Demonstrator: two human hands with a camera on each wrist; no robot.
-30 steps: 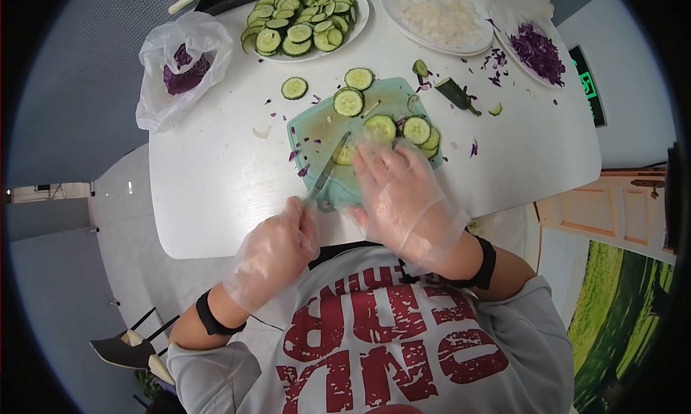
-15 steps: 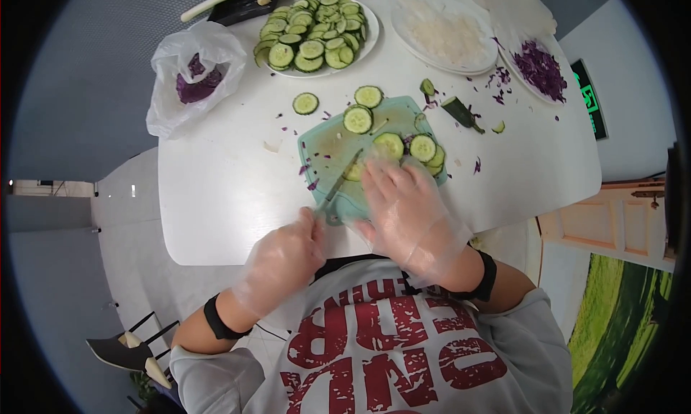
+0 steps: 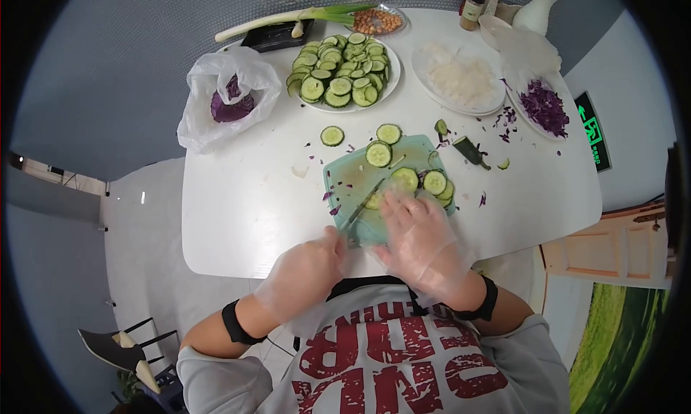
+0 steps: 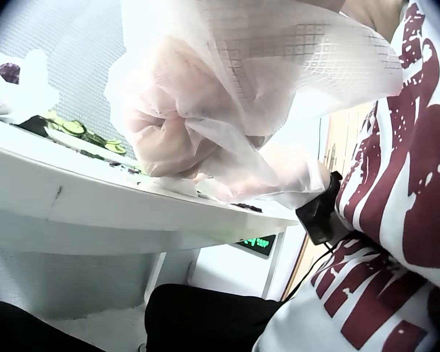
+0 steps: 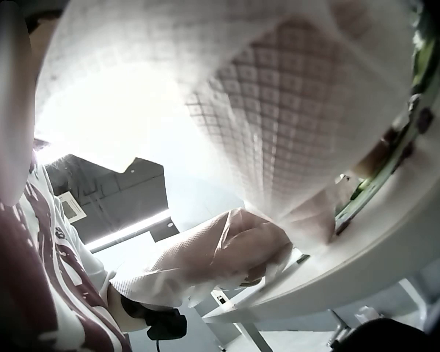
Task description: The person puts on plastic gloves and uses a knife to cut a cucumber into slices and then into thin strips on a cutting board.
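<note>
My gloved left hand [image 3: 306, 268] grips a small knife [image 3: 362, 207] by its handle, at the near edge of a green cutting board [image 3: 347, 175]. Its blade points away from me, slanting right over a cucumber slice [image 3: 373, 201]. In the left wrist view the fingers of this left hand [image 4: 180, 121] are curled in. My gloved right hand [image 3: 423, 245] lies over the near right of the board, fingers stretched forward with tips at the cucumber slices [image 3: 405, 177] beside the blade. The palm side is hidden. More round slices [image 3: 435, 182] lie right of the fingertips.
Farther back on the white table [image 3: 237, 234] stand a plate of cucumber slices [image 3: 342, 83], a plate of pale slivers [image 3: 461, 83] and shredded purple cabbage [image 3: 543, 109]. A plastic bag [image 3: 201, 119] holds more cabbage at left. A cucumber end [image 3: 471, 153] and scraps lie right of the board.
The head view has tilted up, so the table sits lower and right, and the peanuts and jars at the back show. Both hands keep nearly the same places at the board.
</note>
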